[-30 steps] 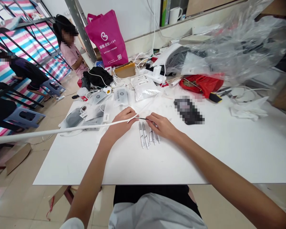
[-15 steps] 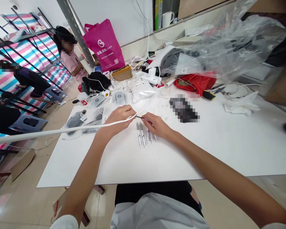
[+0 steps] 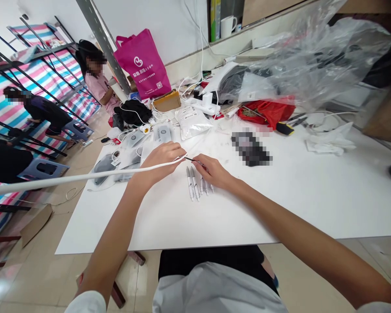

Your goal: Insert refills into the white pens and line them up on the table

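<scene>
"Hands in the head view: how many are at the work?"

"Two, both the wearer's: one left hand (image 3: 164,158) and one right hand (image 3: 213,169), facing each other over the white table (image 3: 169,226)."

"How's the grip on each?"

"Pinched, both. The fingertips of each close on one thin black rod (image 3: 191,160), which spans the short gap between them. One white cord (image 3: 84,175) crosses before the left wrist and reaches those fingertips; whether it is gripped too, I can't tell."

"And the pens (image 3: 190,184)?"

"Five that I can count, all lying on the table: two side by side in plain sight, and three close by the right hand, which partly hides them."

"Farther off?"

"One dark pixelated object (image 3: 251,148) to the right, one red bag (image 3: 280,114) beyond it, one plump white packet (image 3: 193,124), one magenta bag (image 3: 143,65) at the back."

"Other people?"

"Three at the left: one person in a pink top (image 3: 97,89), two in dark clothes. Two blue stools (image 3: 47,169) there as well."
</scene>
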The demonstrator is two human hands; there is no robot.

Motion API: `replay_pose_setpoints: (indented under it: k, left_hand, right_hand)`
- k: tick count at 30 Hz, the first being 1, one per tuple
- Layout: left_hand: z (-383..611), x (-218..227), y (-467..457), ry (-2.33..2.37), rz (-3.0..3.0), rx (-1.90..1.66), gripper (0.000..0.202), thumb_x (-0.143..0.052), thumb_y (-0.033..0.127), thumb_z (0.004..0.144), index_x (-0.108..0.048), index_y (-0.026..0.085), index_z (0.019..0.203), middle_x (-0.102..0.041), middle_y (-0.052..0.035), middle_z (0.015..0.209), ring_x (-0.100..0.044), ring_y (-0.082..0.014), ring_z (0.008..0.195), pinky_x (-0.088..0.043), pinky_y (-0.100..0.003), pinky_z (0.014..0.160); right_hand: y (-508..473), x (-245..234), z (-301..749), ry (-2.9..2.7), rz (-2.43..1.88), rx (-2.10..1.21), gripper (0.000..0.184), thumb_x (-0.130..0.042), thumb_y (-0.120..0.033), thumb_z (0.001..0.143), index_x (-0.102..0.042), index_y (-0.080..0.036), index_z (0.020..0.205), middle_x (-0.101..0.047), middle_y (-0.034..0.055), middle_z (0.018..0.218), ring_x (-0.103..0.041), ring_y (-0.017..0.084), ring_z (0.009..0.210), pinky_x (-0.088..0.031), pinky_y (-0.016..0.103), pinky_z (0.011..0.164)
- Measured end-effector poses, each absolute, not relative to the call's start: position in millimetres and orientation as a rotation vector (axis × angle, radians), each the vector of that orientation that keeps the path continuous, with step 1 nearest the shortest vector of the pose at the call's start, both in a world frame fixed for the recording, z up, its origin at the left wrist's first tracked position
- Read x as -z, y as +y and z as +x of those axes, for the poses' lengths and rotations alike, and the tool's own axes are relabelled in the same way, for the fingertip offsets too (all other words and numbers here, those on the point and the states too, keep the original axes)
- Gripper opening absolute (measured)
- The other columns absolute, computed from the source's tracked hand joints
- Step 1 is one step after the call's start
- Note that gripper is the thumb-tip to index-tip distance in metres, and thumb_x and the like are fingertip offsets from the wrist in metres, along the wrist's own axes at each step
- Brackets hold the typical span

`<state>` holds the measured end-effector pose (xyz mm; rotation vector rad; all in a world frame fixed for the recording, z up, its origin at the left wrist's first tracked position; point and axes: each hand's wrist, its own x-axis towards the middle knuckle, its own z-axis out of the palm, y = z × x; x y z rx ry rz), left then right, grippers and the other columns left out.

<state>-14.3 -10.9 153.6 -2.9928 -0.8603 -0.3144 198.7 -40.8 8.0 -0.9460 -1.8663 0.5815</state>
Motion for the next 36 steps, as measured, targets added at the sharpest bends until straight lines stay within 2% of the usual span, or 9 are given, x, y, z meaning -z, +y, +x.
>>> replay_pose_setpoints:
  k: [4,7,12,19,30,36]
  left_hand:
    - [-11.2,-158.6,-12.5,-0.919,-3.014,0.263,0.029,-0.051,0.030,0.110,-0.073,0.021,0.095,-0.069,-0.0064,0.091,-0.065,-0.0232,0.086,-0.047,-0.035,0.078]
    - [-7.0,-166.3,-14.6,-1.004,-2.985,0.079,0.034,-0.050,0.033,0.111,-0.071,0.019,0.088,-0.068,-0.0066,0.089,-0.064,-0.0228,0.084,-0.045,-0.034,0.076]
    - [0.8,-176.1,-14.1,-1.034,-2.976,-0.133,0.030,-0.052,0.029,0.108,-0.074,0.018,0.091,-0.072,-0.0085,0.092,-0.067,-0.0241,0.090,-0.046,-0.034,0.081]
    - [-3.0,-173.9,-7.9,-1.014,-3.007,-0.024,0.027,-0.051,0.022,0.105,-0.077,0.019,0.099,-0.076,-0.0074,0.097,-0.069,-0.0233,0.091,-0.045,-0.033,0.079]
    - [-16.3,-166.7,-17.3,-1.208,-3.033,0.193,0.025,-0.056,0.030,0.106,-0.080,0.023,0.104,-0.074,-0.0052,0.098,-0.068,-0.0221,0.091,-0.045,-0.033,0.079]
    - [-30.3,-137.1,-17.9,-1.234,-3.026,0.392,0.024,-0.059,0.037,0.109,-0.080,0.024,0.107,-0.075,-0.0037,0.097,-0.068,-0.0198,0.088,-0.045,-0.032,0.078]
  right_hand:
    - [-41.0,-7.4,198.9,-1.869,-0.924,-0.603,0.032,-0.039,-0.041,0.115,-0.064,-0.022,0.120,-0.066,0.0041,0.094,-0.056,0.018,0.077,-0.044,0.033,0.075]
    - [-41.9,-7.5,198.0,-1.874,-0.925,-0.635,0.032,-0.039,-0.042,0.115,-0.064,-0.022,0.122,-0.067,0.0043,0.096,-0.056,0.018,0.077,-0.043,0.033,0.076]
    - [-44.0,-7.3,194.7,-1.854,-0.953,-0.691,0.033,-0.039,-0.043,0.115,-0.064,-0.022,0.116,-0.064,0.0029,0.091,-0.055,0.017,0.075,-0.042,0.033,0.073]
    - [-42.9,-8.0,195.7,-1.830,-0.952,-0.684,0.033,-0.039,-0.043,0.115,-0.064,-0.022,0.116,-0.065,0.0027,0.091,-0.055,0.017,0.075,-0.041,0.033,0.073]
    - [-41.2,-7.9,197.5,-1.862,-0.946,-0.627,0.029,-0.041,-0.038,0.115,-0.065,-0.021,0.117,-0.065,0.0030,0.092,-0.056,0.017,0.078,-0.043,0.032,0.075]
    - [-40.0,-8.4,201.6,-1.968,-0.936,-0.471,0.028,-0.042,-0.033,0.114,-0.066,-0.021,0.122,-0.065,0.0051,0.097,-0.056,0.017,0.075,-0.044,0.032,0.072]
